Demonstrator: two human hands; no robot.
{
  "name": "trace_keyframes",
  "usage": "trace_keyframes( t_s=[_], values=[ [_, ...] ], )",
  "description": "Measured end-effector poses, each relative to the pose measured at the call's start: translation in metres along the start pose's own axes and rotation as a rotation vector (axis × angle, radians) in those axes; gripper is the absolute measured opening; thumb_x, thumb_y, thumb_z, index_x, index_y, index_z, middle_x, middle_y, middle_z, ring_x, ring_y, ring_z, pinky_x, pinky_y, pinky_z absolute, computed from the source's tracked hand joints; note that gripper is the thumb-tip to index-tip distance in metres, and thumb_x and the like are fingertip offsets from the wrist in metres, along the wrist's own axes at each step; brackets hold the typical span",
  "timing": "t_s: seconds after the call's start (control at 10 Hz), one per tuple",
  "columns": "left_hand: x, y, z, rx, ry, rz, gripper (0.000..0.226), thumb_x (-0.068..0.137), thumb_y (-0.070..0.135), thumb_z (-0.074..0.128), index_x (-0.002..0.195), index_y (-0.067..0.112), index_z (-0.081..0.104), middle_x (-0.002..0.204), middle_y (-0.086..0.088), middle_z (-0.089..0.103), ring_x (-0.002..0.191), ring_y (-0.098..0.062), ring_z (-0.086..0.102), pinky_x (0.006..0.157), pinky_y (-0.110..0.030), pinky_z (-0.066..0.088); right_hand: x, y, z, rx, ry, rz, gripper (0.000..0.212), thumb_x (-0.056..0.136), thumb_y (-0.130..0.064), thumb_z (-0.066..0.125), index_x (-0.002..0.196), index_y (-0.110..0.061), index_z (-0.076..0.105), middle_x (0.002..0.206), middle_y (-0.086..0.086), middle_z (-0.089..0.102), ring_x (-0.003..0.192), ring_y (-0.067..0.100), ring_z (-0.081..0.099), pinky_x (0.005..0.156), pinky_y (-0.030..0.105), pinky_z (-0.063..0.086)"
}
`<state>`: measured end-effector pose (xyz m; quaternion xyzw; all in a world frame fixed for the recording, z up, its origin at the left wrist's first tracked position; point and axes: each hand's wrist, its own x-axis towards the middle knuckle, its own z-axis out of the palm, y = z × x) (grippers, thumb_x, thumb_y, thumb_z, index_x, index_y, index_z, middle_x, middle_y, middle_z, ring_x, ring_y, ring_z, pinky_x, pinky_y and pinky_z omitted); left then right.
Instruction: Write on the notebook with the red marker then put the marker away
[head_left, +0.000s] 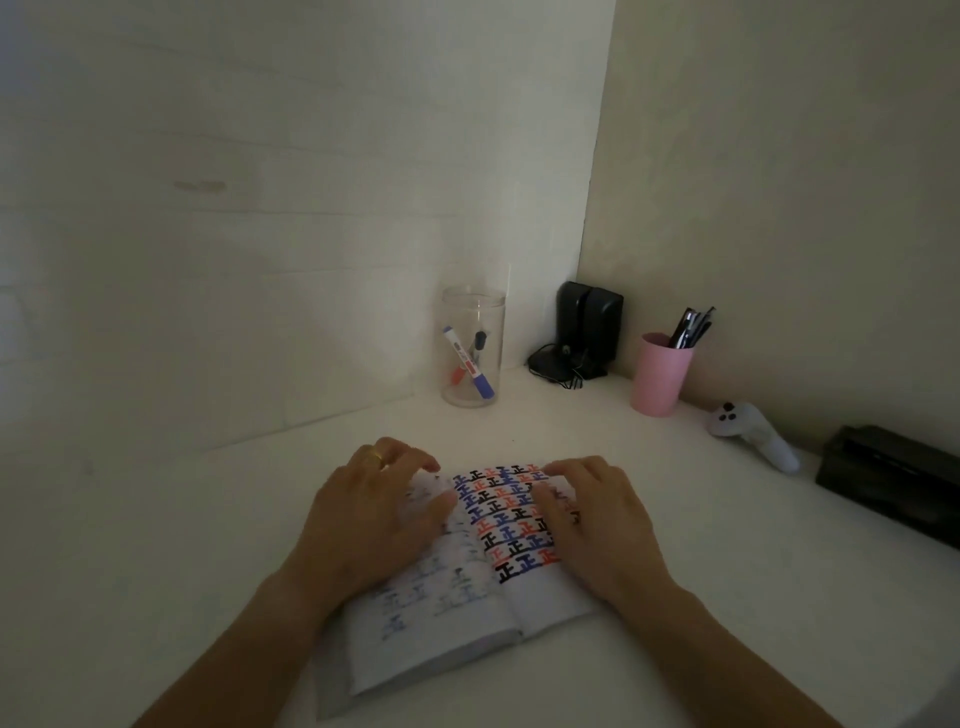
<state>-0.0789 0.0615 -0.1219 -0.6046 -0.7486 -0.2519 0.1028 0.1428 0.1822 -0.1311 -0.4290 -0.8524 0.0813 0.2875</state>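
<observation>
An open notebook (498, 587) lies on the white desk in front of me, its right page covered in rows of black, blue and red characters. My left hand (374, 514) presses flat on the left page, fingers spread, a ring on one finger. My right hand (597, 525) rests on the right page, fingers at its top edge. Neither hand holds a marker. The red marker (458, 375) stands inside a clear jar (472, 348) at the back, beside a blue marker (470, 366) and a black one; only its lower red part shows.
A pink cup (660, 376) with dark pens stands at the back right. A black device with cables (584, 332) sits in the wall corner. A white controller (753, 428) and a black box (893, 480) lie along the right wall.
</observation>
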Motion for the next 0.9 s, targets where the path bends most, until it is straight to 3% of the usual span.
trace_keyframes(
  t_s=[0.1, 0.7, 0.8, 0.9],
  values=[
    [-0.005, -0.009, 0.010, -0.013, -0.090, -0.038, 0.047, 0.081, 0.076, 0.039, 0.114, 0.044, 0.050, 0.116, 0.015, 0.055, 0.109, -0.008, 0.052, 0.084, -0.032, 0.044, -0.001, 0.008, 0.013, -0.093, -0.051, 0.007, 0.045, 0.094, -0.056, 0.046, 0.124, -0.029, 0.064, 0.124, -0.002, 0.061, 0.116, 0.019, 0.053, 0.096, 0.034, 0.045],
    [-0.005, -0.004, 0.003, -0.057, -0.090, -0.049, 0.049, 0.078, 0.076, 0.043, 0.112, 0.042, 0.055, 0.115, 0.013, 0.058, 0.108, -0.010, 0.054, 0.088, -0.033, 0.046, 0.002, 0.004, 0.011, -0.203, -0.062, -0.012, 0.044, 0.095, -0.054, 0.040, 0.118, -0.025, 0.064, 0.117, 0.001, 0.062, 0.109, 0.022, 0.055, 0.090, 0.036, 0.047],
    [-0.006, -0.002, 0.002, -0.062, -0.071, -0.053, 0.053, 0.077, 0.076, 0.042, 0.112, 0.040, 0.058, 0.116, 0.013, 0.057, 0.109, -0.009, 0.054, 0.090, -0.034, 0.048, 0.003, -0.004, 0.004, -0.205, 0.018, -0.001, 0.045, 0.097, -0.054, 0.039, 0.115, -0.024, 0.068, 0.115, 0.000, 0.067, 0.106, 0.021, 0.057, 0.091, 0.037, 0.045],
    [-0.007, -0.003, 0.002, -0.078, -0.036, -0.054, 0.052, 0.078, 0.075, 0.044, 0.112, 0.039, 0.060, 0.117, 0.014, 0.058, 0.109, -0.009, 0.056, 0.089, -0.034, 0.050, 0.010, -0.021, -0.026, 0.088, 0.279, -0.017, 0.035, 0.098, -0.049, 0.048, 0.109, -0.025, 0.070, 0.111, -0.004, 0.070, 0.102, 0.015, 0.060, 0.090, 0.035, 0.048]
  ],
)
